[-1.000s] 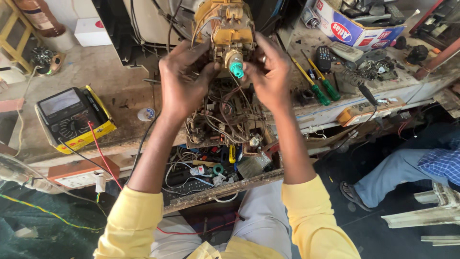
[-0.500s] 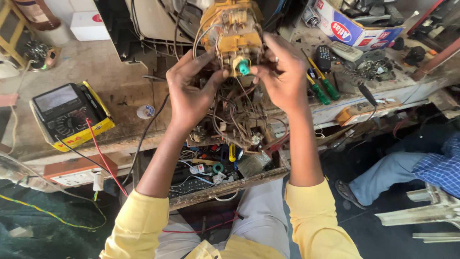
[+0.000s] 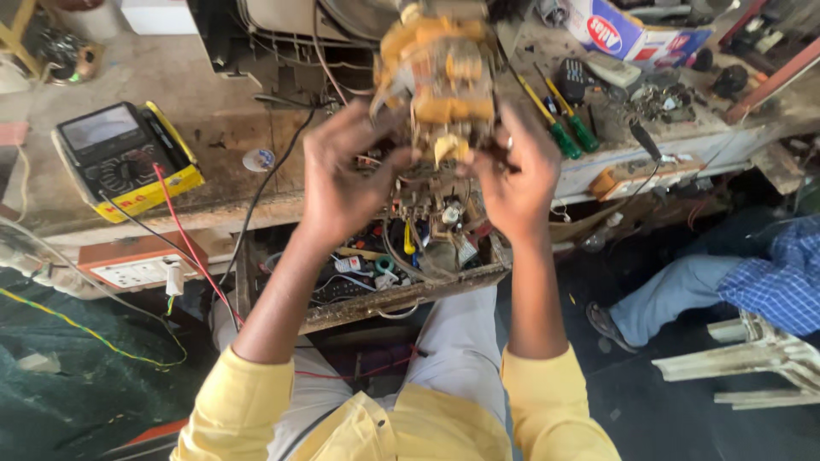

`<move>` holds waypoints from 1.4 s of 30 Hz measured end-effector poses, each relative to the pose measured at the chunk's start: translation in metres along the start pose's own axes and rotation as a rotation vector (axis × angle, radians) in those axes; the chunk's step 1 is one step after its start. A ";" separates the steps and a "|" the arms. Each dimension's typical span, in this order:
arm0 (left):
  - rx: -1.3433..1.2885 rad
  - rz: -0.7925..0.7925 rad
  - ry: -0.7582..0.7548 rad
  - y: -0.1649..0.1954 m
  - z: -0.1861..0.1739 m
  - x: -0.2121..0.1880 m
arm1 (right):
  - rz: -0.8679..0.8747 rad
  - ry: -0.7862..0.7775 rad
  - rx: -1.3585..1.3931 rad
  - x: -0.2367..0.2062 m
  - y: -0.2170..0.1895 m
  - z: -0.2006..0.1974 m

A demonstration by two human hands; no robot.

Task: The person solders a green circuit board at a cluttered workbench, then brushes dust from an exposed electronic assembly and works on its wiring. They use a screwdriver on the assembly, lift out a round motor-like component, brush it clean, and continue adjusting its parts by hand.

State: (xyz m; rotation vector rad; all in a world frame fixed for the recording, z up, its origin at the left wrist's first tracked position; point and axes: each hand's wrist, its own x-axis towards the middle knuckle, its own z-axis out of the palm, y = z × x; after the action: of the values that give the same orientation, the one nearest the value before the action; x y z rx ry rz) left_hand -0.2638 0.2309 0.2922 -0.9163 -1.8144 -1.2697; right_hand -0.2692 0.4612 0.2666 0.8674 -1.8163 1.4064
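A yellowed, wire-laden electrical assembly (image 3: 440, 81) is held up in front of me, over the workbench edge. My left hand (image 3: 346, 175) grips its lower left side. My right hand (image 3: 515, 175) grips its lower right side, a ring on one finger. Wires trail from the assembly down to an open wooden drawer (image 3: 401, 294) full of small parts and cable. Both my sleeves are yellow.
A yellow multimeter (image 3: 124, 158) with a red lead (image 3: 184, 235) lies on the bench (image 3: 213, 102) at left. Green-handled screwdrivers (image 3: 568, 128) and a cardboard box (image 3: 628, 30) are at right. An orange socket board (image 3: 141, 265) hangs below. A seated person's leg (image 3: 683, 290) and a white plastic chair (image 3: 752, 358) are at right.
Both hands have shifted on the assembly and it has turned; the green-tipped part seen before no longer shows. The view has drifted slightly.
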 end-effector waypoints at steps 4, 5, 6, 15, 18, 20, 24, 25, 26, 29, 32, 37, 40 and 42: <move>0.008 -0.018 -0.032 0.014 -0.001 -0.025 | -0.047 0.061 -0.163 -0.034 -0.012 0.005; 0.002 -0.030 -0.027 0.016 -0.001 -0.032 | -0.082 0.074 -0.204 -0.042 -0.014 0.006; -0.006 -0.044 -0.024 0.019 -0.001 -0.039 | -0.059 0.088 -0.222 -0.050 -0.017 0.008; -0.150 -0.201 0.294 0.031 0.004 -0.107 | -0.015 0.041 -0.374 -0.083 -0.043 0.030; -0.220 -0.328 0.429 0.028 0.005 -0.127 | -0.146 -0.112 -0.412 -0.074 -0.053 0.036; -0.104 -0.347 0.445 0.028 -0.001 -0.144 | -0.141 -0.244 -0.441 -0.064 -0.063 0.041; 0.072 -0.380 0.487 0.024 -0.012 -0.159 | -0.208 -0.455 -0.560 -0.035 -0.091 0.058; 0.057 -0.410 0.512 0.023 -0.014 -0.159 | -0.190 -0.504 -0.566 -0.026 -0.099 0.063; 0.000 -0.424 0.548 0.024 -0.016 -0.159 | -0.169 -0.554 -0.572 -0.017 -0.107 0.069; -0.052 -0.421 0.652 0.024 -0.017 -0.155 | -0.171 -0.661 -0.555 0.008 -0.122 0.090; 0.150 -0.423 0.691 0.024 -0.021 -0.157 | -0.190 -0.740 -0.519 0.026 -0.123 0.111; -0.058 -0.713 0.656 0.013 -0.031 -0.174 | -0.204 -0.760 -0.459 0.021 -0.113 0.142; -0.468 -0.639 0.675 0.004 -0.037 -0.184 | -0.228 -0.714 -0.492 0.005 -0.109 0.154; -0.875 -0.798 0.695 -0.002 -0.045 -0.192 | -0.235 -0.670 -0.503 -0.007 -0.106 0.160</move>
State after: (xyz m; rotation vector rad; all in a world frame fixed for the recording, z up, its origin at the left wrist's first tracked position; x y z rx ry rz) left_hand -0.1659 0.1600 0.1361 -0.0122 -1.0175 -2.5825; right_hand -0.1951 0.2854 0.2863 1.3107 -2.3058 0.4786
